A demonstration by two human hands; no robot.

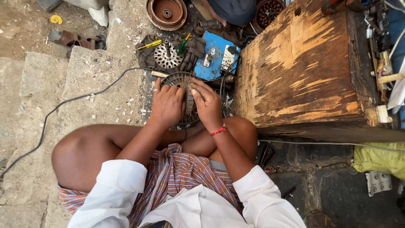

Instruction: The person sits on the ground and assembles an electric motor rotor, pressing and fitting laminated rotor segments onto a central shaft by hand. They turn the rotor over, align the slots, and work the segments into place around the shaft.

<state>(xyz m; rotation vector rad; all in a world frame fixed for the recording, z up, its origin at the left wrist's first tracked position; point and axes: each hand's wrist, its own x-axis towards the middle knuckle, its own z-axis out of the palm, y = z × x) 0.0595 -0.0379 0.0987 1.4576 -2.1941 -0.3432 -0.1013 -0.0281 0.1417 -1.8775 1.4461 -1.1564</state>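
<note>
A round slotted metal motor core (177,80) rests on the ground in front of my crossed legs. My left hand (168,103) covers its left side, fingers curled over the rim, a ring on one finger. Fingers of my right hand (206,101) press on its right half; a red thread circles that wrist. Much of the core is hidden under both hands.
A second slotted core (167,56) lies on a dark cloth beyond, with a yellow-handled screwdriver (149,44) and a green one (182,44). A blue switch board (217,57), a black cable (84,97), a wooden box (303,67) at right, sandals (76,40) at far left.
</note>
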